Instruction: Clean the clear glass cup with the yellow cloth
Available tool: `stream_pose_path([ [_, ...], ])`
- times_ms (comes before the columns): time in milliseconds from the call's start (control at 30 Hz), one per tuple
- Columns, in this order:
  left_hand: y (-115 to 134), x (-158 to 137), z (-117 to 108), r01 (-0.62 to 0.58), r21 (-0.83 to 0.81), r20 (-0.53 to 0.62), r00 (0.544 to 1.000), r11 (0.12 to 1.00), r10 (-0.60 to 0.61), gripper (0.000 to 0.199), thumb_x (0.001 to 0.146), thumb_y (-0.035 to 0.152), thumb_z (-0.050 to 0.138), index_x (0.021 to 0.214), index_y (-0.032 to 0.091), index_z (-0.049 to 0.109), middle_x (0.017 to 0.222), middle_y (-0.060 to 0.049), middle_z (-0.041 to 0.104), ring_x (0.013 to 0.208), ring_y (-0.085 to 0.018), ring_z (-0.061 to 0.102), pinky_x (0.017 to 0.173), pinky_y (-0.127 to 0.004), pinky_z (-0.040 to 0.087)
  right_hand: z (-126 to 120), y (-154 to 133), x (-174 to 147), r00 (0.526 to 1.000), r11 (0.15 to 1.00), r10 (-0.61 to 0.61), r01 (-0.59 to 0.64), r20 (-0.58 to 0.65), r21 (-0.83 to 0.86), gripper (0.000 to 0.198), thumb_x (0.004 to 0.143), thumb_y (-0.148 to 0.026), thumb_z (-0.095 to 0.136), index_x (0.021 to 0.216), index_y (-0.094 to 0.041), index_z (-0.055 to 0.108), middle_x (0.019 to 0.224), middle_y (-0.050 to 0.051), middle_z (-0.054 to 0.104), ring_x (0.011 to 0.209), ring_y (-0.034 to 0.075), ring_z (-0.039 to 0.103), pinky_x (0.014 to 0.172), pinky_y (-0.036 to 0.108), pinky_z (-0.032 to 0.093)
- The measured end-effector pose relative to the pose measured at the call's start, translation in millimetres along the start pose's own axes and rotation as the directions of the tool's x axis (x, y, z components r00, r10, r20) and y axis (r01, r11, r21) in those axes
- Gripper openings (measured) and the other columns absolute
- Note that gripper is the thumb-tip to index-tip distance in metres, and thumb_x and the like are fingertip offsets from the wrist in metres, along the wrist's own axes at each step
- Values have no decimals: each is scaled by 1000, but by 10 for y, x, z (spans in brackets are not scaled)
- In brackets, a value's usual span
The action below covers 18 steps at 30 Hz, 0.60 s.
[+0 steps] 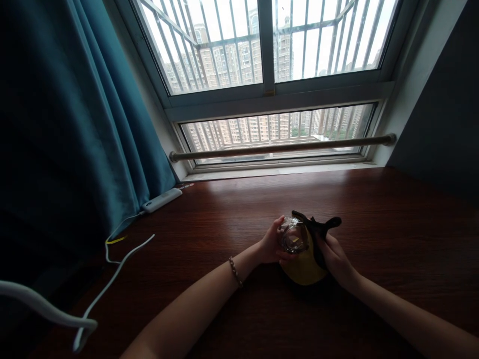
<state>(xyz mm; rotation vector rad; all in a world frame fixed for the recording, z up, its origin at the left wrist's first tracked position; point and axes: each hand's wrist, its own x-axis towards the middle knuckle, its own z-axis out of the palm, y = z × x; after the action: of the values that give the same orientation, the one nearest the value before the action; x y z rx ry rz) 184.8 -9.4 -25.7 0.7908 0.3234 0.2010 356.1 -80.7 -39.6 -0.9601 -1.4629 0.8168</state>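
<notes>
My left hand [270,245] is wrapped around the side of a clear round glass [294,235], with the fingers curled beneath it. A bracelet circles that wrist. My right hand [339,260] grips a black and yellow cloth [307,267] just right of the glass. Black edging of the cloth sticks up and out past the glass, and its yellow face hangs below. The cloth touches or lies close against the glass; I cannot tell which. Whether it is a flat cloth or a bag does not show. Both hands are above the brown wooden tabletop [232,209].
A white power strip [162,200] lies at the back left beside the blue curtain [112,124]. White cables [112,279] run along the left side, with a yellow tie [117,240] near them. Behind the table is a barred window with a horizontal rail [280,148].
</notes>
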Motion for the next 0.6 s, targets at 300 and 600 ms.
stream_pose_path([
  [300, -66, 44, -8, -124, -54, -216, 970, 991, 110, 63, 67, 72, 36, 97, 18, 46, 71, -5, 51, 45, -16, 48, 38, -26, 40, 27, -22, 0, 993, 989, 116, -115, -11, 88, 32, 90, -41, 40, 100, -14, 54, 86, 6, 58, 79, 24, 54, 65, 27, 43],
  [600, -88, 82, 39, -330, -106, -270, 917, 938, 293, 66, 71, 73, 29, 107, 19, 39, 79, -7, 51, 53, -15, 50, 53, -29, 44, 55, 15, 14, 994, 993, 110, -109, 27, -51, 29, 87, -40, 44, 84, -13, 55, 71, 4, 57, 65, 20, 50, 56, 26, 39],
])
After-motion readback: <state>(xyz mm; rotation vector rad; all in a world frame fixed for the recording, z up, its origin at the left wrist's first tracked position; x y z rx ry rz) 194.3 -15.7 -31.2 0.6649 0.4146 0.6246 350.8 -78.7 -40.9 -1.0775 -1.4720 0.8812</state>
